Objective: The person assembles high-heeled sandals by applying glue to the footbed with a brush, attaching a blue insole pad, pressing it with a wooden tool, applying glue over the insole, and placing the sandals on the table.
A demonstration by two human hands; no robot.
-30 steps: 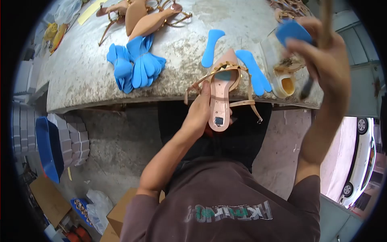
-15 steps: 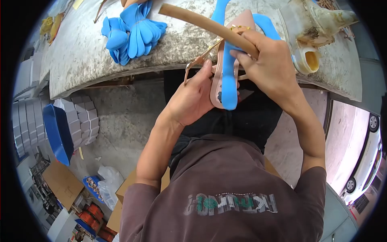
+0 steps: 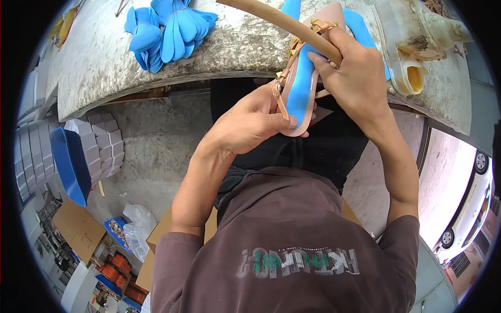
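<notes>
A pale pink pointed shoe (image 3: 334, 11) with studded tan straps (image 3: 282, 78) is held over the table's front edge, toe away from me. A blue insole (image 3: 301, 88) lies along its inside. My left hand (image 3: 248, 122) is closed around the heel end, thumb pressed on the insole. In my right hand (image 3: 357, 75) is a tan wooden stick (image 3: 279, 22), pointing up and left across the shoe. The right thumb touches the insole near the middle; the other fingers are partly hidden behind the stick and shoe.
Bundled blue insoles (image 3: 180, 34) lie on the worn table (image 3: 94, 68) at left. More blue pieces (image 3: 360, 26) lie beyond the shoe. A crusted plastic container (image 3: 412, 78) with yellowish insides stands at right. Stacked white boxes (image 3: 104, 141) and a blue tray (image 3: 70, 167) are at lower left.
The insole's heel end has gone from sticking up above the shoe to lying flat in it. My left thumb has moved onto it. The shoe has turned slightly.
</notes>
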